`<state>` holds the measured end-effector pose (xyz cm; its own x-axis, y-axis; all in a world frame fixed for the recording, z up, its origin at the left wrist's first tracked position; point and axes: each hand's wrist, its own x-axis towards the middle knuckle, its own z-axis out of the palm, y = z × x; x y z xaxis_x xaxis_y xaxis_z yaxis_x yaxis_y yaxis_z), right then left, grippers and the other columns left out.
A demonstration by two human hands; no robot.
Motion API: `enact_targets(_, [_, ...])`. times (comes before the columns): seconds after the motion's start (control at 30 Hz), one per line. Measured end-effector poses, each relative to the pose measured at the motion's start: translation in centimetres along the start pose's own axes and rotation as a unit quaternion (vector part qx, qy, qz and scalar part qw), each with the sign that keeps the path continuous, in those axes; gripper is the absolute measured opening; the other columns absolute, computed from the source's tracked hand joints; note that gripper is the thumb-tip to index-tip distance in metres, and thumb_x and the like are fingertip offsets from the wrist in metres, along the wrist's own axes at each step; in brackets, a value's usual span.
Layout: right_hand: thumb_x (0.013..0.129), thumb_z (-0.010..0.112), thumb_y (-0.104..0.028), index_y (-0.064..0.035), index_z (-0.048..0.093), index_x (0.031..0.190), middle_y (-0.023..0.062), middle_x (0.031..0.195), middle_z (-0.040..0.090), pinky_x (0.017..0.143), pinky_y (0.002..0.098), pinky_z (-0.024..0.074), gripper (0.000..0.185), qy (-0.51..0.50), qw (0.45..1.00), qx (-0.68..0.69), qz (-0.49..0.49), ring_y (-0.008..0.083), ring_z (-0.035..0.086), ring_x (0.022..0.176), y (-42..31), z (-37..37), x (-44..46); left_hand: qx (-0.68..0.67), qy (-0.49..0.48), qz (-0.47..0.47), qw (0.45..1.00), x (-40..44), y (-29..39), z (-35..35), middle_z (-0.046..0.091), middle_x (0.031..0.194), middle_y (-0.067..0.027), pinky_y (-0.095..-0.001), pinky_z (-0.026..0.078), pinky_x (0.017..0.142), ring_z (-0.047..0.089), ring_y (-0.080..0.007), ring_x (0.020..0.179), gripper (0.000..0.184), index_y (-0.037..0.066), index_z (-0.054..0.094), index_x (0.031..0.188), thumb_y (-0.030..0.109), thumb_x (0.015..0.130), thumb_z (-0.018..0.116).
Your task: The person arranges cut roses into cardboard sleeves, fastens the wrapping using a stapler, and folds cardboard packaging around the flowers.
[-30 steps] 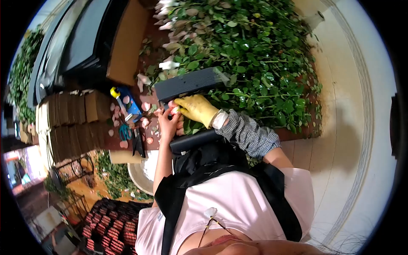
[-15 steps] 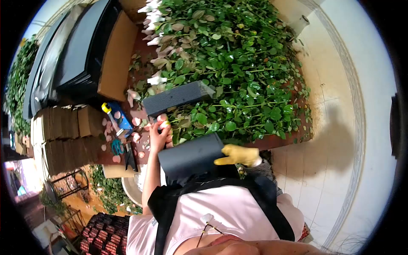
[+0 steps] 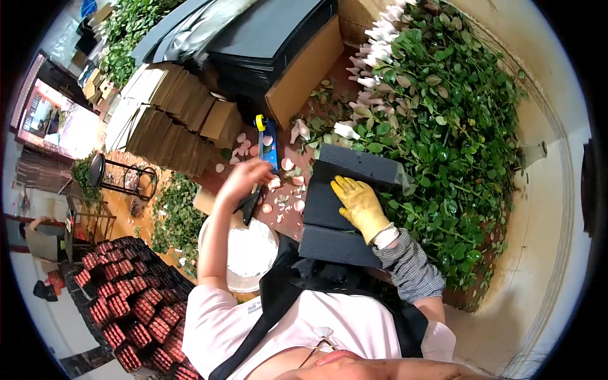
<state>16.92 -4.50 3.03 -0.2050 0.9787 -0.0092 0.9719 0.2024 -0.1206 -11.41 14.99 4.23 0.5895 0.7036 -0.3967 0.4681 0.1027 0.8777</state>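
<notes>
My right hand (image 3: 360, 206), in a yellow glove, lies with spread fingers on a black corrugated sheet (image 3: 326, 197). The sheet is folded over the near end of a rose bunch, whose flower heads are hidden beneath it; green leaves (image 3: 405, 212) come out at its right side. My bare left hand (image 3: 253, 177) hangs over the table beside a blue tool with a yellow knob (image 3: 268, 149). Its fingers are bent and blurred; whether they hold anything cannot be made out. A pale pink petal (image 3: 273, 183) shows at the fingertips. Below the hand is a black-handled tool (image 3: 251, 206).
Many leafy rose stems (image 3: 456, 139) cover the right side. Cardboard pieces (image 3: 168, 120) and dark sheets (image 3: 266, 31) are stacked at the upper left. A white-lined bucket (image 3: 250, 253) stands below the table edge. Another person (image 3: 44, 240) is far left, near a black stool (image 3: 98, 170).
The view has turned, shifting the table scene rightward. My right hand has folded the sheet's near flap up over the bunch. My left hand has left the flower heads for the blue tool.
</notes>
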Motion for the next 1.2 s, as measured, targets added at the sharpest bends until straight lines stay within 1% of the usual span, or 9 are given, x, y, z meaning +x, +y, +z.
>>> enact_targets(0.17, [0.087, 0.053, -0.01, -0.0073, 0.052, 0.131, 0.0108, 0.131, 0.059, 0.104, 0.0371, 0.0412, 0.045, 0.059, 0.993, -0.105, 0.003, 0.024, 0.056, 0.118, -1.3, 1.5, 0.2, 0.205, 0.392, 0.133, 0.887, 7.6, -3.5, -11.6, 0.07, 0.106, -0.0165, -0.0361, 0.052, 0.082, 0.067, -0.0253, 0.096, 0.031, -0.002, 0.065, 0.116, 0.022, 0.096, 0.061])
enact_targets(0.33, [0.074, 0.08, -0.033, -0.0087, 0.054, 0.13, 0.0083, 0.125, 0.062, 0.093, 0.0368, 0.0486, 0.067, -0.024, 0.994, 0.038, 0.095, 0.0252, 0.062, 0.109, 0.9, 0.6, -0.7, 0.296, 0.309, 0.056, 0.902, 15.0, -9.8, -18.9, 0.065, 0.113, -0.0251, -0.0477, 0.049, 0.092, 0.059, -0.0411, 0.109, 0.056, 0.002, 0.065, 0.118, 0.042, 0.081, 0.077])
enact_targets(0.43, [0.071, 0.083, -0.032, -0.0062, 0.058, 0.123, 0.0083, 0.114, 0.067, 0.084, 0.0351, 0.0518, 0.064, -0.122, 0.987, -0.005, 0.107, 0.0241, 0.065, 0.102, 0.4, -0.4, 1.6, 0.413, 0.328, -0.002, 0.85, 16.9, -11.1, -19.4, 0.061, 0.114, -0.0268, -0.052, 0.047, 0.093, 0.054, -0.0449, 0.109, 0.067, 0.01, 0.063, 0.12, 0.045, 0.067, 0.084])
enact_targets(0.63, [0.035, 0.096, -0.028, -0.0057, 0.06, 0.119, 0.0064, 0.11, 0.068, 0.078, 0.034, 0.0553, 0.094, -0.155, 0.978, -0.065, 0.126, 0.022, 0.067, 0.1, 0.4, 3.1, 3.4, 0.457, 0.378, 0.006, 0.805, 16.7, -9.8, -18.6, 0.058, 0.116, -0.0292, -0.0526, 0.047, 0.092, 0.055, -0.0461, 0.108, 0.076, 0.003, 0.054, 0.124, 0.039, 0.066, 0.086])
enact_targets(0.8, [0.068, 0.081, -0.023, -0.0036, 0.06, 0.117, 0.0073, 0.108, 0.067, 0.077, 0.0348, 0.0536, 0.057, -0.123, 0.985, -0.053, 0.11, 0.0231, 0.067, 0.098, 0.1, 2.3, 2.1, 0.364, 0.475, 0.035, 0.8, 11.1, -5.2, -15.1, 0.051, 0.114, -0.0321, -0.0461, 0.053, 0.082, 0.059, -0.0433, 0.099, 0.08, -0.002, 0.037, 0.136, 0.024, 0.075, 0.082])
enact_targets(0.9, [0.075, 0.078, -0.024, -0.0053, 0.06, 0.119, 0.0076, 0.109, 0.066, 0.084, 0.0373, 0.0514, 0.051, -0.1, 0.989, -0.001, 0.107, 0.0246, 0.064, 0.102, 0.2, 0.0, 1.4, 0.121, 0.402, 0.017, 0.908, 5.4, -0.5, -9.4, 0.056, 0.109, -0.0229, -0.0381, 0.054, 0.077, 0.061, -0.0307, 0.087, 0.082, 0.003, 0.031, 0.143, 0.021, 0.078, 0.078])
enact_targets(0.97, [0.075, 0.076, -0.023, -0.0072, 0.06, 0.12, 0.0077, 0.113, 0.065, 0.089, 0.0374, 0.0491, 0.051, -0.078, 0.991, 0.013, 0.11, 0.0246, 0.062, 0.107, 0.1, -0.4, 0.8, 0.072, 0.106, 0.056, 0.99, 2.5, -0.2, -4.8, 0.061, 0.104, -0.0115, -0.0325, 0.054, 0.077, 0.062, -0.0207, 0.089, 0.071, 0.004, 0.035, 0.145, 0.022, 0.086, 0.071])
enact_targets(1.07, [0.078, 0.071, -0.022, -0.007, 0.061, 0.12, 0.0076, 0.109, 0.066, 0.087, 0.0364, 0.0491, 0.045, -0.009, 0.995, -0.031, 0.096, 0.0244, 0.063, 0.103, 0.0, 3.0, 0.7, -0.225, -0.212, -0.063, 0.949, -0.8, 2.2, 3.5, 0.066, 0.104, -0.0053, -0.028, 0.054, 0.075, 0.065, -0.0125, 0.088, 0.054, -0.001, 0.046, 0.141, 0.021, 0.095, 0.064])
enact_targets(1.2, [0.085, 0.057, -0.014, -0.0085, 0.068, 0.107, 0.0068, 0.099, 0.07, 0.078, 0.0351, 0.0511, 0.024, -0.012, 0.986, -0.12, 0.118, 0.0238, 0.067, 0.089, -0.6, 5.7, 1.3, -0.183, -0.246, -0.091, 0.948, 1.9, 1.6, 10.9, 0.066, 0.083, -0.0016, -0.0246, 0.054, 0.064, 0.064, -0.0086, 0.071, 0.029, -0.001, 0.063, 0.107, 0.026, 0.096, 0.065])
